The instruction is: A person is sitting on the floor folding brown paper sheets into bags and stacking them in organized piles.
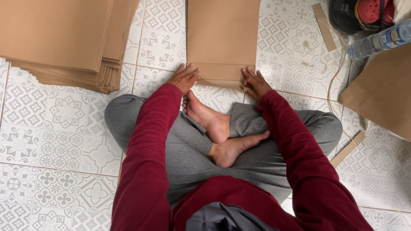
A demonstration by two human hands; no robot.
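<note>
Both hands flat on the folded bottom edge of a brown paper bag, cross-legged on patterned tile.

Left hand (185,78) and right hand (255,83) press with fingers spread on the fold of the paper bag (222,38); its top is cut off. A stack of brown sheets (64,42) lies far left, a clear water bottle (379,42) with a blue label top right.

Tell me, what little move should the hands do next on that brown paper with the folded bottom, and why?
Probably slide both hands outward along the fold to press it flat. The left hand and right hand rest on the two ends of the folded strip at the near edge of the brown paper sheet, and the strip's lower edge looks slightly lifted, not yet creased tight.
</note>
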